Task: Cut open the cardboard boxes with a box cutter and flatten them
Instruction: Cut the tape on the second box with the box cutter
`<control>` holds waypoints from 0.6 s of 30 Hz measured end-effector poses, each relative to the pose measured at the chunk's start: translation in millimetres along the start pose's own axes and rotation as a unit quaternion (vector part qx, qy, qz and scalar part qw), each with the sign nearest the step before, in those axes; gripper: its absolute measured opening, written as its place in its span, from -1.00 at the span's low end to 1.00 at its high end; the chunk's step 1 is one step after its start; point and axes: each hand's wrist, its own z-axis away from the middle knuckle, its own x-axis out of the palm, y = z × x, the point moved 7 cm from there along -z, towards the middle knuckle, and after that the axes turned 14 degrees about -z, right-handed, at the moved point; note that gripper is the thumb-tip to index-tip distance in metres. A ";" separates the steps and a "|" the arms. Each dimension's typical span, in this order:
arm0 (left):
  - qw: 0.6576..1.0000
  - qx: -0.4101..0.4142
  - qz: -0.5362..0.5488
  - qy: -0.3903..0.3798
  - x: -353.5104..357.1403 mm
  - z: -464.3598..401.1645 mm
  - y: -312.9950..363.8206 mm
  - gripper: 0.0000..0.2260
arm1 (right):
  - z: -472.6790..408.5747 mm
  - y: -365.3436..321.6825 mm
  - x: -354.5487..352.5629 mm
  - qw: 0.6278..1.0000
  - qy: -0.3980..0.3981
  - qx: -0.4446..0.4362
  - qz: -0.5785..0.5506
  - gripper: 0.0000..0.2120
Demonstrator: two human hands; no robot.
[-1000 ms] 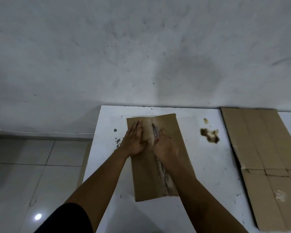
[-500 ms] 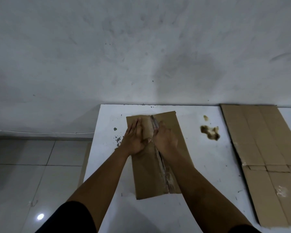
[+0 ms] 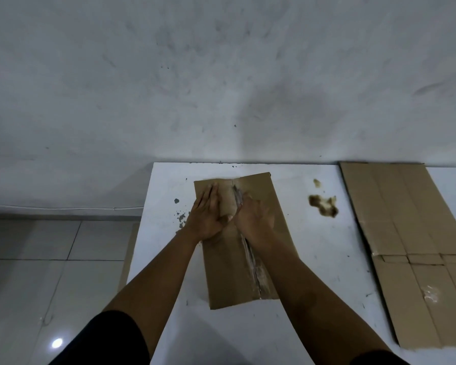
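Cardboard is under both palms: my left hand (image 3: 207,218) lies flat with fingers straight, pressing the left flap of the box (image 3: 237,246) near its far end, and my right hand (image 3: 256,219) sits just beside it on the taped seam (image 3: 252,259), fingers curled toward the far part of the seam, though I cannot tell whether they pinch the tape or hold anything. I see no cutter in either hand or anywhere on the table (image 3: 313,259). Over the last second little has shifted: both hands have stayed at the far end, the left one keeping its flat press while the right has worked slightly along the seam, and the box has crept a touch away from me. I judge that the seam is already slit along the near stretch, where the tape looks torn and ragged, and that I am now pushing the panels down to flatten them. Out past my hands, the box lies lengthwise in the middle of the white table, a brown stain (image 3: 323,208) to its right, and well apart beyond that a flattened box (image 3: 411,246) along the right edge, so one looks done and this one is close
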 end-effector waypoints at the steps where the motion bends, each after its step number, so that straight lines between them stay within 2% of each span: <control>1: 1.000 -0.001 -0.001 0.002 1.1 -0.5 -0.9 -0.01 | 1.1 0.4 1.0 1.000 -0.002 0.001 0.003 -0.67; 9: 1.000 -0.014 0.020 0.006 7.4 -2.9 -3.9 -0.04 | 12.2 7.3 2.5 1.000 -0.020 0.008 -0.006 -0.64; 12: 0.999 -0.018 0.020 0.025 4.3 -0.5 -1.9 -0.11 | 23.9 15.1 6.1 1.000 -0.020 0.008 0.006 -0.68; 18: 0.996 -0.015 -0.011 0.085 4.9 3.0 0.1 -0.20 | 44.2 29.0 14.9 0.999 -0.013 0.026 -0.016 -0.61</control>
